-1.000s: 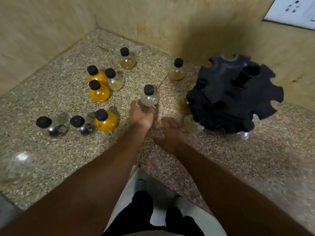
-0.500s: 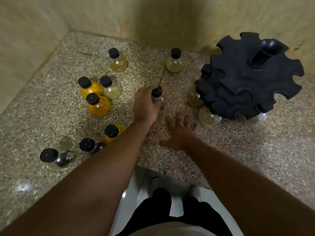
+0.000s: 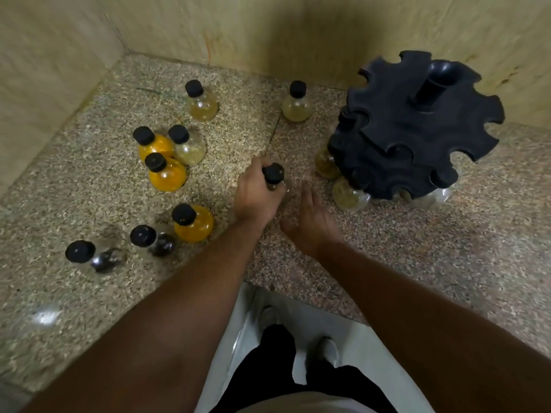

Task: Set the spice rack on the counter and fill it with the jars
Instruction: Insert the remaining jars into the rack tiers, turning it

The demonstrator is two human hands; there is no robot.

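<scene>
We note our left hand (image 3: 253, 195) clenched around a small black-capped jar (image 3: 273, 174); its body is hidden by the fingers, so we cannot tell its contents. Our right hand (image 3: 311, 219) hovers just beside it, fingers loose, grasping nothing. The black spice rack (image 3: 417, 126) stands on the speckled counter (image 3: 447, 248) at right, near the back wall (image 3: 268, 31); under its notched tiers we see round jars already seated, one with yellowish-brown contents (image 3: 325, 163), one with pale granules (image 3: 348, 194), and a clear-looking one (image 3: 441, 194) partly hidden. Loose on the counter: three jars of bright orange powder (image 3: 156, 146) (image 3: 167, 177) (image 3: 194, 223), one pale-filled jar (image 3: 189, 149) touching the orange pair, two pale yellow jars (image 3: 202, 107) (image 3: 297, 107) near the back wall, and two jars with dark contents (image 3: 158, 242) (image 3: 101, 259) at left. All wear black caps and stand upright. The counter between the held jar and the rack is bare; our right hand lies in that gap.
</scene>
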